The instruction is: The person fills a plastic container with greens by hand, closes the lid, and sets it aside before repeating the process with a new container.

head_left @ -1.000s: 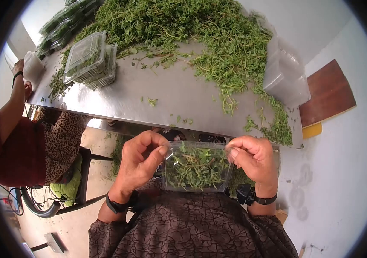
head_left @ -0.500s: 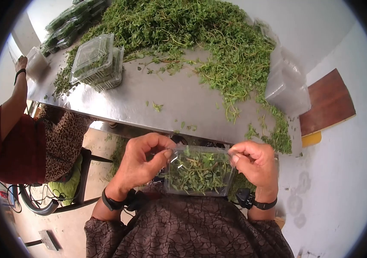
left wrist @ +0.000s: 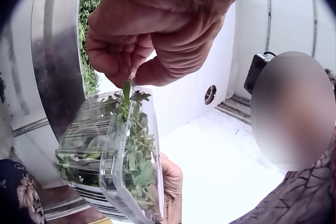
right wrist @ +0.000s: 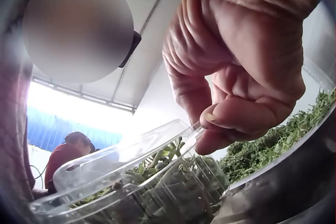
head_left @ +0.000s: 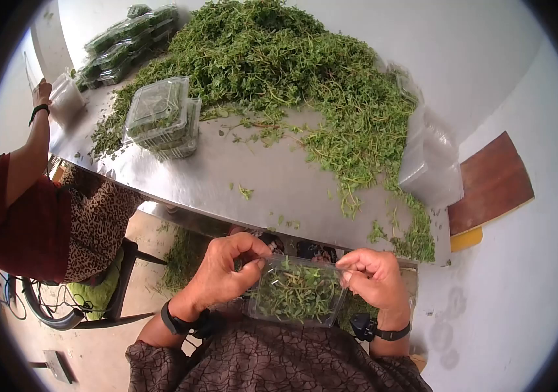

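A clear plastic box [head_left: 298, 294] with green sprigs inside is held in front of the torso, off the table's near edge. My left hand [head_left: 230, 274] pinches its left upper corner between thumb and fingers; my right hand [head_left: 377, 281] pinches the right upper corner. In the left wrist view a leafy sprig [left wrist: 127, 98] stands up at the box's corner, just under the left fingertips. The right wrist view has the right hand [right wrist: 241, 71] gripping the rim of the clear box [right wrist: 157, 187], with leaves pressed behind the plastic.
On the metal table [head_left: 253, 163] lies a large heap of greens [head_left: 272, 59]. Filled boxes [head_left: 161, 117] stand left, more [head_left: 129, 39] behind. Empty clear containers [head_left: 430, 157] stack at the right. Another person's arm [head_left: 27, 157] reaches toward containers [head_left: 66, 101] at far left.
The table and its contents sit lower in the head view, as do both hands and the box. Both hands keep their pinch on the box.
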`<state>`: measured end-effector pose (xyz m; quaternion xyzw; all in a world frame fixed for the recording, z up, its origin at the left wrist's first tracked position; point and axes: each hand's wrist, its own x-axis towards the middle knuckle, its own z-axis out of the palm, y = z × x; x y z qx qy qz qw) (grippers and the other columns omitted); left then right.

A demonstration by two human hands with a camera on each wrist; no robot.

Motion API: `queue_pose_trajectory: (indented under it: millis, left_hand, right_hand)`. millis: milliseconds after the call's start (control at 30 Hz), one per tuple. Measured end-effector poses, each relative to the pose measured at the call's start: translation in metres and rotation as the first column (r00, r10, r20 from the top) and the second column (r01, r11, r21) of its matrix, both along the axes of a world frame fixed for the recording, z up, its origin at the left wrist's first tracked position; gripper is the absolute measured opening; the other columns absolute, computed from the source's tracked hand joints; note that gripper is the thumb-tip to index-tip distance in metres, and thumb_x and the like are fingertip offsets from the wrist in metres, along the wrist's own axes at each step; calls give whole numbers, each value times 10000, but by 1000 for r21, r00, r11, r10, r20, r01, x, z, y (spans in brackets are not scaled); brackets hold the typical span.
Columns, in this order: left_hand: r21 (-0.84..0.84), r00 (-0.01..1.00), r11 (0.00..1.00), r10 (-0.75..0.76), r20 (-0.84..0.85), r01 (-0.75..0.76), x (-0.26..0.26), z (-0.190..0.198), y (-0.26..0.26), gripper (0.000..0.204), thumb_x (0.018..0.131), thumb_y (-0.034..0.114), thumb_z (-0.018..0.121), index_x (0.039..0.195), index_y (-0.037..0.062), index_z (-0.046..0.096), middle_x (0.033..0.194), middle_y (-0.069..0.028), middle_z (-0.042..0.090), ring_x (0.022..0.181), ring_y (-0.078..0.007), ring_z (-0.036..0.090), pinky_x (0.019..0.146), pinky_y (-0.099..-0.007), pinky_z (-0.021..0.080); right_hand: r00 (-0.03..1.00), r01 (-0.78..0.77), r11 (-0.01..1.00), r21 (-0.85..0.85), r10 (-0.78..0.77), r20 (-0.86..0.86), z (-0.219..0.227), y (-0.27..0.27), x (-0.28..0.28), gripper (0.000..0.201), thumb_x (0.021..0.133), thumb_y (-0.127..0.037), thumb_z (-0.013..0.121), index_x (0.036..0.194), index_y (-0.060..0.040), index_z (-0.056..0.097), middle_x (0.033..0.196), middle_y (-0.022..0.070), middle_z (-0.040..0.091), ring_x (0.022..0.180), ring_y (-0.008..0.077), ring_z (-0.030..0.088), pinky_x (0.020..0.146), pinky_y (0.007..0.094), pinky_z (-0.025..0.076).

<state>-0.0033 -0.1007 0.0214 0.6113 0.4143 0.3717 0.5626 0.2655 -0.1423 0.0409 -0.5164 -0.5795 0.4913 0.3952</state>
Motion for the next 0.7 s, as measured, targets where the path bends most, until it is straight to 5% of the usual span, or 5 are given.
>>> queue_pose_trajectory:
  millis: [367, 467, 700]
  left_hand:
    - [255, 995, 967, 16, -99, 10, 3, 0, 0, 117, 751, -31, 551, 847, -15, 617, 720, -40, 607, 624, -67, 548, 559, -228, 437]
    - [251, 994, 968, 34, -106, -6, 3, -1, -1, 142, 741, 15, 604, 874, -13, 647, 709, -68, 602, 616, -138, 546, 568, -267, 447]
    - [237, 990, 971, 50, -131, -18, 3, -2, 1, 141, 748, 35, 613, 877, -8, 651, 707, -71, 604, 598, -145, 545, 562, -272, 448]
  right_hand:
    - [1000, -4, 1000, -18, 4, 23, -4, -1, 2, 106, 767, 69, 599, 869, 46, 618, 645, -4, 603, 578, 17, 503, 504, 198, 373]
    - [999, 7, 1000, -20, -6, 43, -5, -1, 1, 99, 766, 65, 600, 862, 47, 618, 629, -7, 598, 569, 15, 495, 494, 203, 363]
    - [997, 0, 998, -67, 5, 74, 2, 0, 2, 151, 801, 52, 575, 938, 62, 638, 692, 37, 642, 599, 47, 554, 523, 203, 419]
